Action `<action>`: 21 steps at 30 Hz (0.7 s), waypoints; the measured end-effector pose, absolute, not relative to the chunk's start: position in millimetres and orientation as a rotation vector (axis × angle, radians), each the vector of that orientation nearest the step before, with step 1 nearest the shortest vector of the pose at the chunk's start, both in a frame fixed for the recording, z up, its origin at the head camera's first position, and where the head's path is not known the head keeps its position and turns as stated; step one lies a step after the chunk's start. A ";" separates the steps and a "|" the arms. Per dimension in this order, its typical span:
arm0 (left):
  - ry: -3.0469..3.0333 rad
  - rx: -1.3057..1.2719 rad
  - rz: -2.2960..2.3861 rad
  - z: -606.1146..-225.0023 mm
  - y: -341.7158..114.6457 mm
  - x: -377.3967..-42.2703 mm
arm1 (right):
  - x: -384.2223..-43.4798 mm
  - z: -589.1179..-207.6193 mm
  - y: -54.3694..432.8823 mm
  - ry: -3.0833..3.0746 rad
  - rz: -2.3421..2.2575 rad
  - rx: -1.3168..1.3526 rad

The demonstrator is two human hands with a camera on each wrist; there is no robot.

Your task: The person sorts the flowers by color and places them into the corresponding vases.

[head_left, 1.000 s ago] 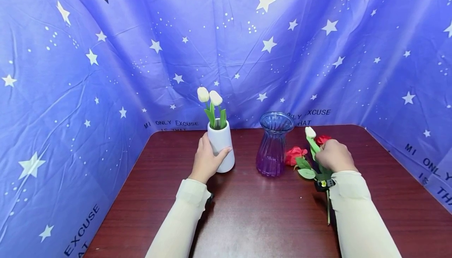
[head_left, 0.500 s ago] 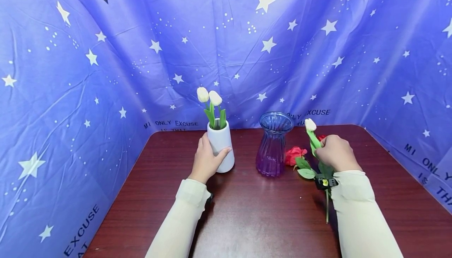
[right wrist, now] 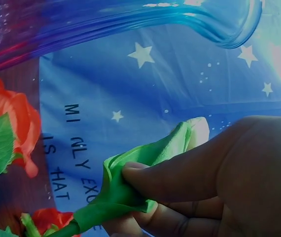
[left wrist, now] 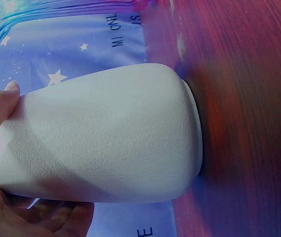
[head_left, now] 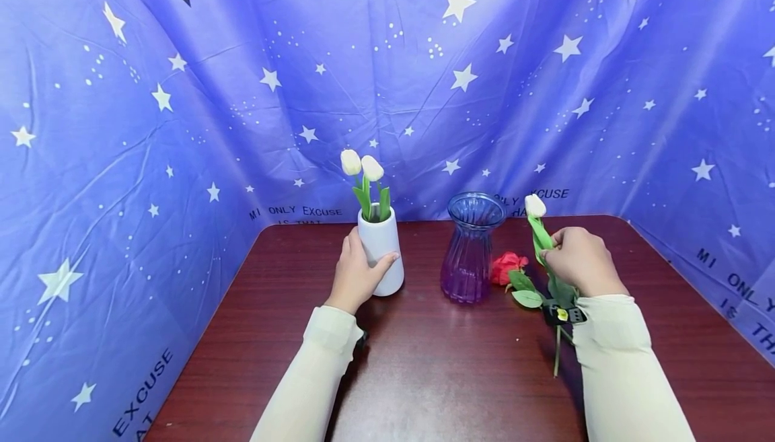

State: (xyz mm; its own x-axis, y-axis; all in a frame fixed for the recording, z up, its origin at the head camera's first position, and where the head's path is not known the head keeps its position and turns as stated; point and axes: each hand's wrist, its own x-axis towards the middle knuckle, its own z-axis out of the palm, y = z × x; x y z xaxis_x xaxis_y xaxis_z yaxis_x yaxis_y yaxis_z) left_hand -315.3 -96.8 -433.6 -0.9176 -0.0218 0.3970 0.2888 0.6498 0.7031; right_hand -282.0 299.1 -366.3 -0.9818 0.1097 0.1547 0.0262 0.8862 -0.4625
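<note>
A person in cream sleeves (head_left: 303,375) works with both bare hands over a dark red wooden counter (head_left: 448,375), with a blue, star-printed cloth (head_left: 375,58) behind. The left hand (head_left: 356,274) grips a white vase (head_left: 379,233) standing upright on the counter, its fingers curled round one side and its thumb across the near face. Two white tulips (head_left: 350,162) rise from the vase's mouth.

Well to the right, the right hand (head_left: 581,257) holds a single tulip (head_left: 538,232), bloom upward. The right wrist view shows the thumb (right wrist: 143,180) and fingers clamped on the green leaves just below its bloom. A stem (head_left: 556,358) shows below the wrist, probably this tulip's; whether its end touches the counter cannot be told.

Between the hands stands a clear vase (head_left: 466,260), blue above and purple below. Just beside it lies a red rose (head_left: 508,268), and the right wrist view shows part of a second red flower (right wrist: 52,217).

To handle the tulip well, a firm pinch should suffice without crushing the leaves. The long stem should be drawn straight clear of the roses' foliage (head_left: 528,299), which could snag it, while the left hand's steady hold should prevent the white vase tipping.
</note>
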 end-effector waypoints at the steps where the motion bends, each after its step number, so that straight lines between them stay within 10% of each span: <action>1: -2.499 -0.210 -1.160 -433.5 -96.8 -315.3 | -281.6 -365.6 298.4 -2.869 0.701 -0.104; 21: -2.493 -0.217 -1.155 -432.9 -96.9 -314.3 | -263.8 -341.9 282.8 -2.759 0.669 -0.069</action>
